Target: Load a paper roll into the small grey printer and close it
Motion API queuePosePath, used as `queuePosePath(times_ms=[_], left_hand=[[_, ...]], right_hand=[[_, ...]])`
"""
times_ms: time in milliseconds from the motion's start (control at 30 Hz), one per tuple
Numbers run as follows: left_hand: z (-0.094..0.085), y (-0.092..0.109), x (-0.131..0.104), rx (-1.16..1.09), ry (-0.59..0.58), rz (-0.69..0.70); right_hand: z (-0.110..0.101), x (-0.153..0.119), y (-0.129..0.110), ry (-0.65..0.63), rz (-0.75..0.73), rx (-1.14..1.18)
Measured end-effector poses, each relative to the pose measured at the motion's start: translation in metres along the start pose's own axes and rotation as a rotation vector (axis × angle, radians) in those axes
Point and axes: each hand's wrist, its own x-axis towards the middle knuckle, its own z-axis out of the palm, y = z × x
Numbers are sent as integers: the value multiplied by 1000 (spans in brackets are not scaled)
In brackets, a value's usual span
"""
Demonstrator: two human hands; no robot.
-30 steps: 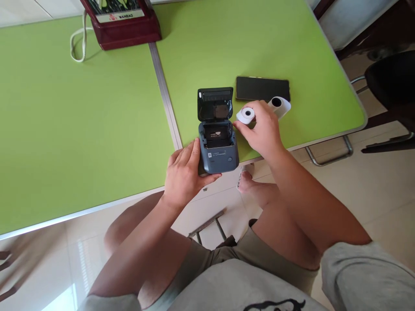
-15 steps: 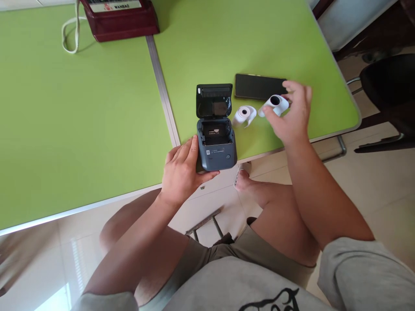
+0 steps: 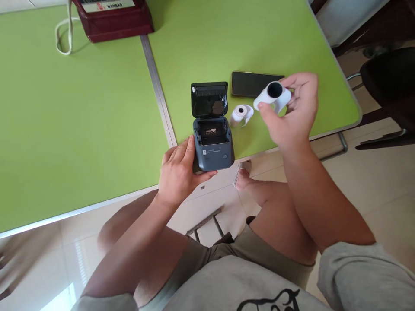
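Observation:
A small dark blue-grey label printer (image 3: 214,156) stands at the table's front edge with its black lid (image 3: 209,100) raised and its inner bay exposed. My left hand (image 3: 178,170) grips it from the left, fingers along its side and thumb at the front. In my right hand (image 3: 296,114), a white paper roll (image 3: 263,97) with a wide dark core is held between thumb and fingers, its loose end curling out. A second white paper roll (image 3: 239,115), with a narrower core, rests on the table just right of the printer.
A black phone (image 3: 248,84) lies behind the rolls, partly hidden by the held one. On the green table (image 3: 81,129), a dark red WANBAO device (image 3: 116,26) with a white cord sits at the far left. A black chair (image 3: 389,82) is at the right.
My right hand has closed on the wide-core paper roll and lifted it off the table toward me. My left hand stays on the printer. The view has shifted slightly.

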Motion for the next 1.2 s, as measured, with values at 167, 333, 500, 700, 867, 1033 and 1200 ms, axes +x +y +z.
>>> queuePosePath(times_ms=[167,333,500,700,867,1033,1200], left_hand=[[-1,3,0,-6,-5,0],[-3,7,-1,-1,-29,3],[-4,7,-1,-13,-57,-6],[-3,8,-1,-5,-32,-8],[-7,12,-1,42,-65,12],[-9,14,0,59,-82,26],[-8,13,0,73,-95,25]], right_hand=[[21,-14,-51,-373,-237,-83],[37,-20,-52,-547,-87,-306],[42,-11,-50,-615,-65,-292],[39,-15,-57,-500,-180,-210],[23,-22,-63,-538,-231,-114],[20,-7,-57,-394,-38,-96],[33,3,-53,-435,173,-118]])
